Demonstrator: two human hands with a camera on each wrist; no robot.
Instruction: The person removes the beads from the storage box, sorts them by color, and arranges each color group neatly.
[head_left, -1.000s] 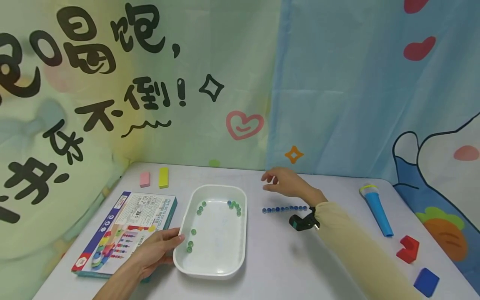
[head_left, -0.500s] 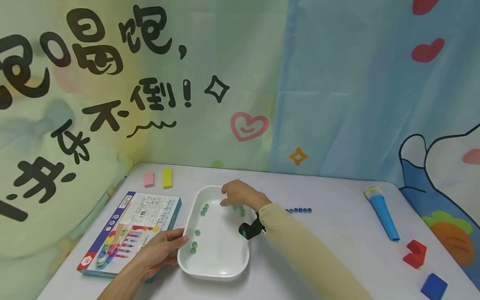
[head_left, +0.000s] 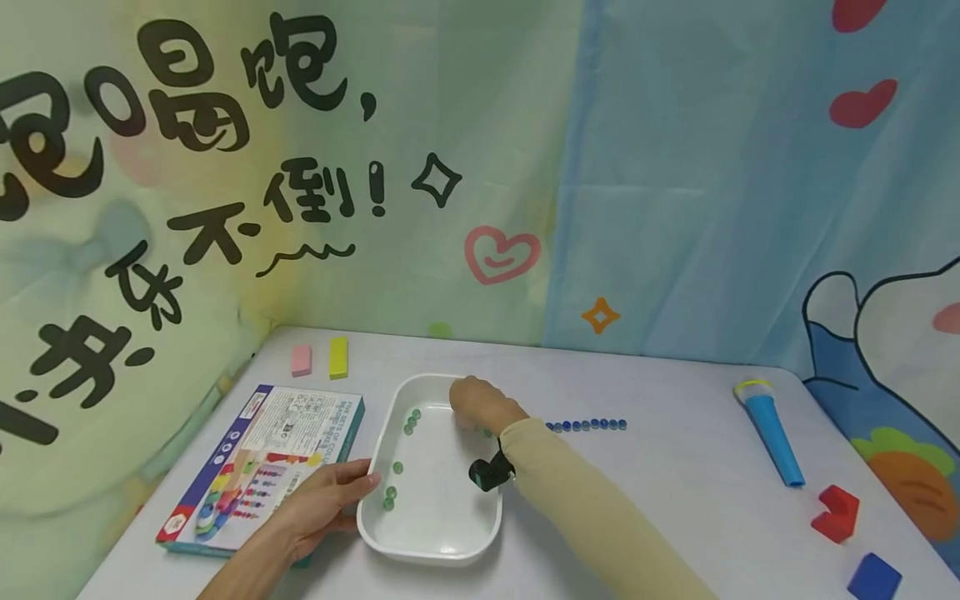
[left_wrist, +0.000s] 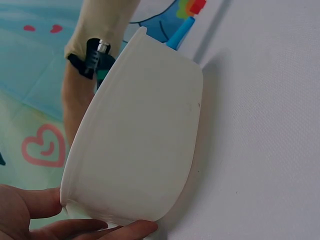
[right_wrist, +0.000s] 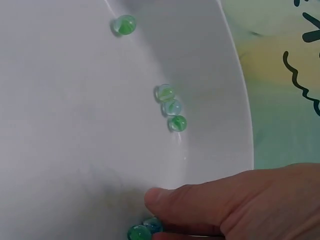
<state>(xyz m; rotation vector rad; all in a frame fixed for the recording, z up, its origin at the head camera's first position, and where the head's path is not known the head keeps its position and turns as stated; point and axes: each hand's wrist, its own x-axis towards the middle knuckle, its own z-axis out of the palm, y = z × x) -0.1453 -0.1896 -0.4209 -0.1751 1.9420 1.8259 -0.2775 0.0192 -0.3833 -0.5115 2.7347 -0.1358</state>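
Head view, from the left: a pink block (head_left: 301, 360) and a yellow block (head_left: 338, 357) stand side by side near the wall, and in front of them a box (head_left: 262, 462) lies flat on the worktop (head_left: 675, 517). The left hand (head_left: 318, 508) rests on the box's near corner, its loosely curled fingers (head_left: 358, 481) touching the left rim of the white tray (head_left: 431, 546) (the left wrist view shows fingertips against the tray's outer wall). Green marbles (head_left: 393, 483) lie scattered in the tray. The right hand (head_left: 480, 406) reaches into the tray's far right corner; in the right wrist view its fingers (right_wrist: 200, 205) are bunched down over two marbles (right_wrist: 145, 229) there, touching them, though I cannot tell whether they pinch one. Just right of the tray a row of blue marbles (head_left: 588, 425) lies on the worktop. Further right lie a blue tube (head_left: 771, 433), a red block (head_left: 836, 512) and a blue block (head_left: 873, 577).
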